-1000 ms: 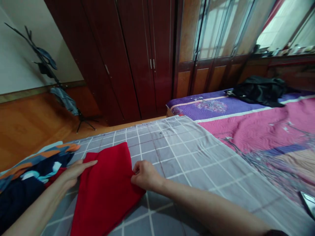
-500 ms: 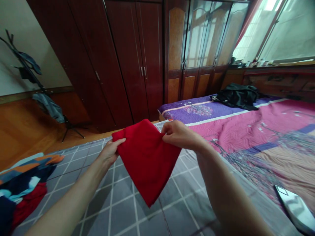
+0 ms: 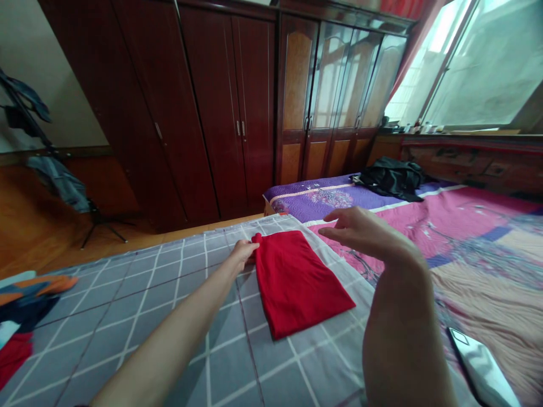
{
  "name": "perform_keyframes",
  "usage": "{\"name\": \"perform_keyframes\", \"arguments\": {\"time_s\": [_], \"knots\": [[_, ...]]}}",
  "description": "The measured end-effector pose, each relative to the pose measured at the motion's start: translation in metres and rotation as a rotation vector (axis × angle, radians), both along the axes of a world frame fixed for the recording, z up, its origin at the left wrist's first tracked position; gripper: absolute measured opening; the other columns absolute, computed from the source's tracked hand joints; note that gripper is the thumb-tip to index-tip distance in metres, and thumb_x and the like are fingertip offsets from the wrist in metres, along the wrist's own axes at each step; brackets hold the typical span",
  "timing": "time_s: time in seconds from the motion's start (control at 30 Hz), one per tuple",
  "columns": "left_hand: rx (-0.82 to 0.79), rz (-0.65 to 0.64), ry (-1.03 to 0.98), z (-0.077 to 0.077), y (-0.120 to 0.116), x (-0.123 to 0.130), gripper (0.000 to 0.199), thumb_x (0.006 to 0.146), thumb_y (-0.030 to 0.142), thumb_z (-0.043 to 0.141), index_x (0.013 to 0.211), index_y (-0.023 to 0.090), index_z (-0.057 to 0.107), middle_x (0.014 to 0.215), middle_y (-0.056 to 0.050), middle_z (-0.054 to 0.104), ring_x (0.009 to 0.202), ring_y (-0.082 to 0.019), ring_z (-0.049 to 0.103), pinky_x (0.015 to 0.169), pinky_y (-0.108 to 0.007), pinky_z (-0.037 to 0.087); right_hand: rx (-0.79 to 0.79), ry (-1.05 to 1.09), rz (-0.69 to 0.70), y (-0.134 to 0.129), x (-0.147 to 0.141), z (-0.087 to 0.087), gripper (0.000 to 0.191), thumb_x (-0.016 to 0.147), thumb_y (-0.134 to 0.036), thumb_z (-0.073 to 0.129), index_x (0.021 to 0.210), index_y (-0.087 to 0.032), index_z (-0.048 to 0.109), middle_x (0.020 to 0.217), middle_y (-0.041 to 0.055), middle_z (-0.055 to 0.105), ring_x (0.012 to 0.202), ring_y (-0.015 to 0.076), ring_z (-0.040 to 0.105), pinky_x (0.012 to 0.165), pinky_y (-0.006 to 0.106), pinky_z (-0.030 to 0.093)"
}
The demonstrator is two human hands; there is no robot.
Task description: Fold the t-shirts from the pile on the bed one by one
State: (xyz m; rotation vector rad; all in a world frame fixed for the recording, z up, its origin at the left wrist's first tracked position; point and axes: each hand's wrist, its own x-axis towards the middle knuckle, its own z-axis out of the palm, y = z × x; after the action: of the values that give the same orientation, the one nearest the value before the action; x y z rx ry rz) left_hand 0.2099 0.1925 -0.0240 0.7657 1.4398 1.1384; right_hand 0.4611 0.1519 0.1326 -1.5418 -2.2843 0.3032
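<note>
A folded red cloth garment (image 3: 301, 282) lies flat on the grey checked bedspread (image 3: 178, 316). Its exact kind does not show. My left hand (image 3: 242, 252) grips the garment's far left corner, thumb on top and the other fingers partly hidden beneath. To the right and above the cloth, my right hand (image 3: 354, 229) hovers with thumb and fingers apart, holding nothing.
Several piled clothes (image 3: 25, 305) lie at the left edge. A phone (image 3: 481, 367) rests at the lower right. Beyond, a pink and purple quilt (image 3: 445, 226) carries a black garment (image 3: 390, 178). Dark red wardrobes (image 3: 220, 113) line the back; a coat stand (image 3: 91, 209) is at the left.
The red garment, held up between both hands before, now lies on the bedspread, farther right. My right hand has let go and moved right; my left still holds a corner.
</note>
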Motion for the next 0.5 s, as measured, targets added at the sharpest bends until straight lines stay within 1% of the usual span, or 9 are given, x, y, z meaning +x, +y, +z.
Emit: {"name": "perform_keyframes", "arguments": {"time_s": [0.07, 0.17, 0.27, 0.4, 0.43, 0.47, 0.5], "knots": [[-0.016, -0.026, 0.026, -0.003, -0.01, 0.001, 0.01, 0.082, 0.019, 0.061, 0.09, 0.014, 0.056, 0.064, 0.002, 0.062, 0.048, -0.01, 0.056, 0.052, -0.023, 0.047, 0.038, 0.006, 0.006, -0.005, -0.003, 0.004, 0.033, 0.08, -0.04, 0.056, 0.102, -0.016, 0.066, 0.079, 0.0059, 0.069, 0.067, 0.0172, 0.062, 0.054, 0.024, 0.041], [-0.023, -0.061, 0.031, -0.001, -0.031, 0.007, 0.028, 0.075, 0.016, 0.065, 0.099, 0.016, 0.052, 0.068, 0.0, 0.064, 0.051, -0.012, 0.058, 0.053, -0.024, 0.047, 0.089, -0.013, 0.031, -0.008, -0.012, 0.006, 0.033, 0.081, -0.043, 0.056, 0.099, -0.018, 0.068, 0.077, 0.0051, 0.068, 0.068, 0.0178, 0.061, 0.055, 0.025, 0.04], [-0.011, -0.055, 0.012, 0.0, -0.056, 0.021, 0.046, 0.067, 0.012, 0.068, 0.107, 0.018, 0.047, 0.082, -0.002, 0.066, 0.063, -0.014, 0.062, 0.059, -0.024, 0.049, 0.156, -0.063, 0.094, -0.006, -0.021, 0.003, 0.033, 0.082, -0.045, 0.054, 0.097, -0.018, 0.069, 0.074, 0.0049, 0.067, 0.066, 0.0177, 0.061, 0.056, 0.027, 0.039], [0.032, -0.031, -0.052, -0.007, -0.096, 0.04, 0.062, 0.053, 0.005, 0.071, 0.109, 0.017, 0.047, 0.099, -0.007, 0.065, 0.081, -0.018, 0.064, 0.067, -0.025, 0.05, 0.215, -0.106, 0.153, 0.001, -0.03, -0.007, 0.037, 0.078, -0.051, 0.058, 0.097, -0.022, 0.069, 0.073, 0.0059, 0.068, 0.063, 0.0211, 0.062, 0.054, 0.031, 0.039], [0.045, -0.042, -0.096, -0.01, -0.106, 0.044, 0.068, 0.051, 0.005, 0.072, 0.112, 0.018, 0.045, 0.101, -0.008, 0.064, 0.081, -0.018, 0.064, 0.066, -0.026, 0.05, 0.228, -0.091, 0.181, 0.004, -0.032, -0.012, 0.037, 0.075, -0.052, 0.06, 0.096, -0.023, 0.069, 0.072, 0.0064, 0.068, 0.06, 0.0219, 0.061, 0.052, 0.031, 0.038], [0.043, -0.06, -0.128, -0.012, -0.116, 0.049, 0.074, 0.049, 0.006, 0.072, 0.116, 0.019, 0.043, 0.101, -0.008, 0.063, 0.076, -0.018, 0.064, 0.062, -0.027, 0.05, 0.242, -0.044, 0.223, 0.007, -0.034, -0.018, 0.037, 0.073, -0.053, 0.063, 0.094, -0.024, 0.069, 0.069, 0.0068, 0.067, 0.057, 0.0223, 0.061, 0.05, 0.032, 0.037], [0.021, -0.082, -0.149, -0.015, -0.125, 0.053, 0.078, 0.049, 0.007, 0.071, 0.119, 0.019, 0.04, 0.099, -0.009, 0.063, 0.066, -0.017, 0.063, 0.057, -0.028, 0.05, 0.259, 0.025, 0.275, 0.012, -0.037, -0.025, 0.037, 0.071, -0.055, 0.065, 0.092, -0.025, 0.069, 0.066, 0.0069, 0.066, 0.053, 0.0217, 0.059, 0.048, 0.032, 0.036]]}}
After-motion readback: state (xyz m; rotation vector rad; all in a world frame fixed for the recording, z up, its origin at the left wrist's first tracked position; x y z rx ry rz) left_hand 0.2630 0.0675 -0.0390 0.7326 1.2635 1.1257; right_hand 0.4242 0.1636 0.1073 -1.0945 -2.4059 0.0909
